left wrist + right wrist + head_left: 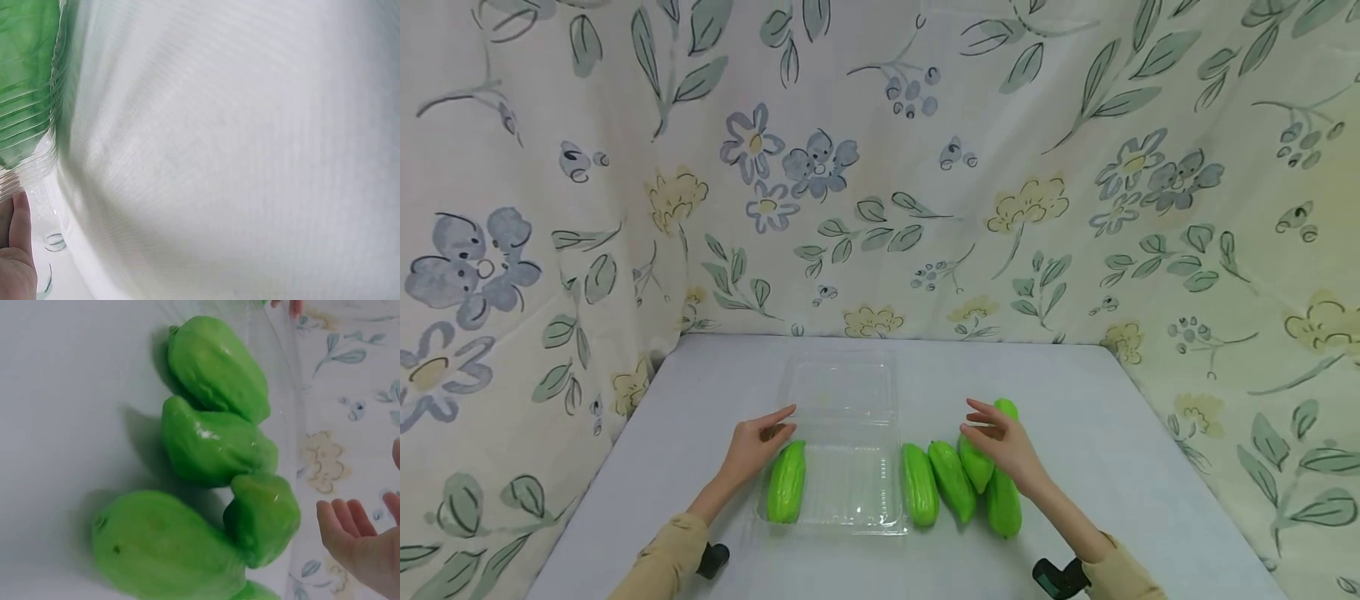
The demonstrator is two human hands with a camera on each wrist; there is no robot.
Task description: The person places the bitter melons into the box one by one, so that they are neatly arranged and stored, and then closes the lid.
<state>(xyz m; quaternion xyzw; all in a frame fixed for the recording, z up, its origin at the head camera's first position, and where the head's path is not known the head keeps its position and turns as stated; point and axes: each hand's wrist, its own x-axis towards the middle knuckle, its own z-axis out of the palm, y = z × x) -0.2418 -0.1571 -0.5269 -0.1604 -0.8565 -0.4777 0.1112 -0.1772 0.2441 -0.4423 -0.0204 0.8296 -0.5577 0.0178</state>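
A clear plastic clamshell box [853,521] lies with its lid [838,387] folded back, and one glossy green gourd-like vegetable [786,483] lies along its left side. My left hand [758,442] is by the box's left edge near the hinge, just past that vegetable's far end, fingers extended; whether it touches the box I cannot tell. To the right of the box lie several more green gourd-like vegetables [952,482], lumpy and tapered in the right wrist view. Over their far end hovers my right hand [1006,446], fingers loosely extended and holding nothing.
Everything lies on a white table [1037,375], whose far edge meets a floral curtain [880,275]. The curtain also hangs along both sides. A small dark camera [713,560] is on the left wrist, another camera [1060,577] on the right.
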